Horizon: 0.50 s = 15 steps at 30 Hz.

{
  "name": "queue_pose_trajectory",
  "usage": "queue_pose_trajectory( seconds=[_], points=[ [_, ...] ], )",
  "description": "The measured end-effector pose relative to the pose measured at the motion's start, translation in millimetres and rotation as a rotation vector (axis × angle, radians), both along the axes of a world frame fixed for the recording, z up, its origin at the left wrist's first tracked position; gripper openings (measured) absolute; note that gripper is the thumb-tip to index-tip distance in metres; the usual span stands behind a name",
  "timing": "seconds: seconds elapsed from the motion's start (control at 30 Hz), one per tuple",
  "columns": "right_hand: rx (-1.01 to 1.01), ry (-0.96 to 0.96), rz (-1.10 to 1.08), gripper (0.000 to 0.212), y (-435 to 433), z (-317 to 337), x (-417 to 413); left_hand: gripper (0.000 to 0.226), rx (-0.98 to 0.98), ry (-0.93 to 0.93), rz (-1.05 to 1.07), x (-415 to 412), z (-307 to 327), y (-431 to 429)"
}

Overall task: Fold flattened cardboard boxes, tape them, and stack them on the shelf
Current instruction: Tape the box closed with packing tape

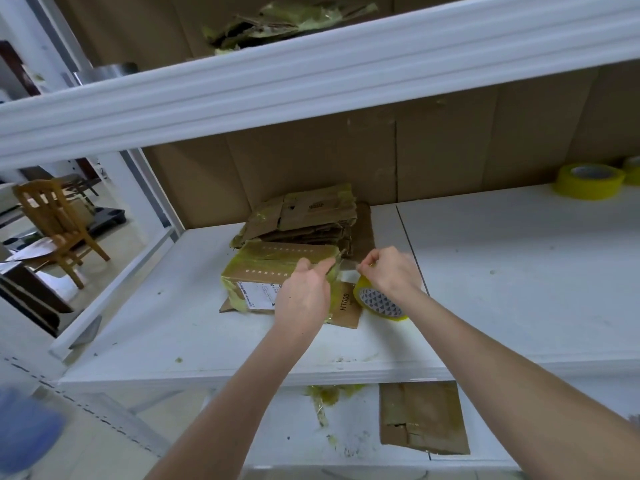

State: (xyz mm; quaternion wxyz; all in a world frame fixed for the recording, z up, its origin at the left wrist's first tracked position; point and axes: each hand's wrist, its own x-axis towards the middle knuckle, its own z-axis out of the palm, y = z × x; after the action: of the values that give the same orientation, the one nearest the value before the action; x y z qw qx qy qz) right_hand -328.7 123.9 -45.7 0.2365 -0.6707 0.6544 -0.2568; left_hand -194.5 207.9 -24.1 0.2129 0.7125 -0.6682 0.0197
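Head view: we're mid-taping a folded box (273,268) on the shelf (519,271).
Box sits left of centre on the shelf, just in front of the stack of flattened boxes (311,216) and on top of a flat sheet (346,306) marked HT009. Our L hand (304,292) lies flat, fingers straight, pressing the box's right end. Our R hand (388,271) curls round the tape roll (379,303) just right of the box, w/ a strip of tape (348,273) stretched from roll to box. Step, as we judge it: sealing the seam. Next move prob. needs the strip kept taut, torn off & smoothed down, L hand steadying so the box doesn't slide. Spare roll (588,181) sits far right.
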Motion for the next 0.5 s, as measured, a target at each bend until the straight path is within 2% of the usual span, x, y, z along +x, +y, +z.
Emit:
queue_pose_trajectory(
  seconds=[0.2,0.5],
  points=[
    [-0.02,0.003,0.002,0.025,-1.7,-1.7,0.5,0.048,0.151,-0.06,0.049,-3.9,0.7,-5.7],
    [-0.034,0.022,-0.009,0.023,-1.7,-1.9,4.7,0.04,0.236,-0.202,0.049,-12.6,8.8,-8.0]
  ],
)
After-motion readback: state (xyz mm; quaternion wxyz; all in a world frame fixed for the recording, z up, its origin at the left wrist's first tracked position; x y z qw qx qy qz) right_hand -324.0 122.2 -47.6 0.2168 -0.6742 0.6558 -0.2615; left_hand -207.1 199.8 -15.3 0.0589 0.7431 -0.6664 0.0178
